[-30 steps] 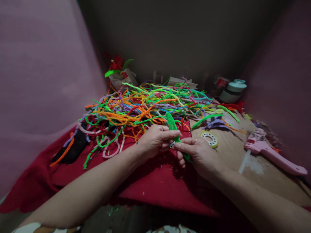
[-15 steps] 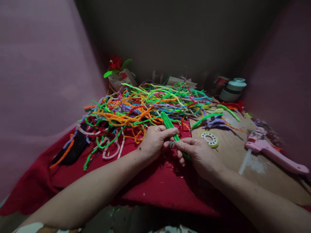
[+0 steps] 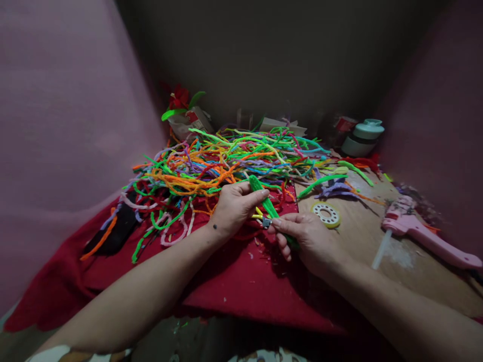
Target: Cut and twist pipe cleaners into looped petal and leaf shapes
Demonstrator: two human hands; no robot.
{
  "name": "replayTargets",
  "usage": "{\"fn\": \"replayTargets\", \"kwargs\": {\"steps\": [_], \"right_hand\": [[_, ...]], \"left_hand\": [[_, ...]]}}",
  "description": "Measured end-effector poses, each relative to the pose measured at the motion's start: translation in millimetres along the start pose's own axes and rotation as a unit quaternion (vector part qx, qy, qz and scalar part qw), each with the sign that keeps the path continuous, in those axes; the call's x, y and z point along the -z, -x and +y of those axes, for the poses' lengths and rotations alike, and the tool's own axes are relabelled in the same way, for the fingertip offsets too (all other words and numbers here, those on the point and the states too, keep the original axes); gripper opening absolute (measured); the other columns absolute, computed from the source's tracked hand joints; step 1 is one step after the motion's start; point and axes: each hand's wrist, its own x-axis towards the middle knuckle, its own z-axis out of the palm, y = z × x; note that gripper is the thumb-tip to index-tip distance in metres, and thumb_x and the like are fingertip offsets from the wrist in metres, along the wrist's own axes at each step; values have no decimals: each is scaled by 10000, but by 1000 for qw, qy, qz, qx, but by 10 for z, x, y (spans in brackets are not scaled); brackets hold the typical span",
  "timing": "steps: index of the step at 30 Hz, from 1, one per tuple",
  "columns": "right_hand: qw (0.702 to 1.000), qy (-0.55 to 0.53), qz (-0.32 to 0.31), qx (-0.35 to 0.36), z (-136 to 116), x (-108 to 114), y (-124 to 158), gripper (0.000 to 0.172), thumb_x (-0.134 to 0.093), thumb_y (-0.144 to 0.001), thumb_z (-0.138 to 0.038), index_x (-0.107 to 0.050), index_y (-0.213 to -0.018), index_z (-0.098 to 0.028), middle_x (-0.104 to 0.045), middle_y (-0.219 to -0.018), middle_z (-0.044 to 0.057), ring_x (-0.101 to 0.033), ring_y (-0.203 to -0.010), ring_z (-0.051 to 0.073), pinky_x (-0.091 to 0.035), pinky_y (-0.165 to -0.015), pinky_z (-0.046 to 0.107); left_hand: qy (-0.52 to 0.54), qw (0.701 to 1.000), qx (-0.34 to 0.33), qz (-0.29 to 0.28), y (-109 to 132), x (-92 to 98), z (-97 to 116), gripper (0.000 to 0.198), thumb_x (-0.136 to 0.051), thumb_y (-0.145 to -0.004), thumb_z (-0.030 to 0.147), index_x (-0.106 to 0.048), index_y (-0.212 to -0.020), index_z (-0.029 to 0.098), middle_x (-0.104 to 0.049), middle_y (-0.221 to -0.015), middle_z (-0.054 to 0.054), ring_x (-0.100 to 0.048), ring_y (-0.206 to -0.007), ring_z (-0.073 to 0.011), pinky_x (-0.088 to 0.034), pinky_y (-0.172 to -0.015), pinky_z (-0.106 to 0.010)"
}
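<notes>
Between my hands is a bright green fuzzy pipe-cleaner strip (image 3: 265, 201), several strands wide, slanting from upper left to lower right. My right hand (image 3: 307, 234) pinches its lower part, and its lower end is partly hidden by the fingers. My left hand (image 3: 236, 208) is closed around what look like small yellow-handled pliers (image 3: 267, 222), mostly hidden by the fingers. Their metal head lies against the strip beside my right fingertips. The left thumb reaches to the strip's upper part.
Behind my hands lies a large tangled pile of coloured pipe cleaners (image 3: 226, 161) on a red cloth (image 3: 241, 291). On the brown board (image 3: 354, 236) at right are a yellow tape roll (image 3: 325, 215) and a pink glue gun (image 3: 426, 234). A teal-lidded jar (image 3: 364, 138) stands behind.
My left hand has shifted slightly left and up, its fingers loosening around the pliers so the yellow handles now show. My right hand keeps its hold on the green strip.
</notes>
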Motion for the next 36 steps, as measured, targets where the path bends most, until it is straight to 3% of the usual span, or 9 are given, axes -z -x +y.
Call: {"fn": "replayTargets", "kwargs": {"steps": [10, 14, 16, 18, 19, 21, 24, 29, 36], "right_hand": [[1000, -15, 3, 2, 16, 19, -11, 189, -617, -736, -307, -633, -686, -126, -523, -494, -27, -444, -382, 58, -356, -391, 191], [1000, -15, 5, -9, 8, 47, -28, 177, -618, -730, -288, -645, -696, -117, -512, -490, -28, -447, -388, 57, -350, -383, 186], [1000, -10, 10, -16, 4, 67, -46, 176, -612, -733, -281, -649, -703, -112, -510, -486, -26, -443, -381, 56, -350, -379, 186], [1000, -6, 9, -24, 2, 81, -67, 177, -611, -732, -279, -648, -702, -108, -508, -480, -25, -435, -368, 55, -351, -375, 188], [1000, -4, 5, -30, 1, 85, -76, 170, -614, -725, -273, -642, -692, -109, -509, -479, -23, -436, -364, 57, -353, -372, 190], [999, 5, 5, -35, -5, 90, -89, 146, -618, -703, -251, -612, -641, -119, -514, -471, -21, -441, -356, 64, -354, -361, 194], [999, 25, -1, -36, -28, 108, -95, 145, -607, -670, -204, -548, -556, -138, -517, -452, -19, -446, -355, 72, -354, -348, 196], [995, 11, -78, -66, -84, 177, -93, 162, -626, -666, -212, -552, -549, -127, -528, -454, -17, -446, -354, 65, -365, -350, 186], [992, 6, -110, -68, -115, 213, -102, 214, -671, -697, -277, -590, -583, -115, -553, -464, -7, -479, -375, 72, -403, -375, 186]], "left_hand": [[-16, 1000, -13, 16, -30, 45, -8, 254, -648, -704, 322, -513, -590, 139, -391, -400, 71, -316, -339, -32, -218, -338, -160], [-85, 996, -17, 6, -65, 97, -13, 256, -614, -730, 377, -537, -676, 139, -409, -461, 62, -345, -369, -45, -266, -359, -172], [-175, 975, -119, 62, -60, 128, 29, 257, -642, -712, 350, -566, -837, 139, -512, -612, 22, -462, -490, -81, -378, -448, -203], [-298, 900, -292, 125, -24, 143, 90, 369, -678, -690, 285, -553, -1011, 155, -585, -874, -46, -551, -757, -146, -461, -660, -277], [-363, 849, -369, 106, 2, 140, 117, 375, -665, -709, 260, -552, -1054, 167, -586, -990, -71, -541, -891, -177, -449, -773, -320], [-461, 758, -460, -25, 51, 119, 148, 255, -588, -785, 238, -582, -1036, 192, -595, -1067, -71, -505, -1011, -193, -381, -914, -366], [-517, 691, -465, -198, 75, 81, 122, 176, -478, -859, 224, -602, -972, 172, -637, -1010, -61, -538, -970, -165, -334, -976, -371], [-519, 694, -426, -259, 32, 107, 63, 190, -427, -875, 193, -612, -845, 162, -655, -807, -37, -569, -787, -123, -347, -944, -340], [-504, 728, -401, -237, 54, 138, 28, 217, -437, -852, 176, -584, -693, 171, -596, -672, -14, -513, -652, -116, -365, -774, -288]]}}
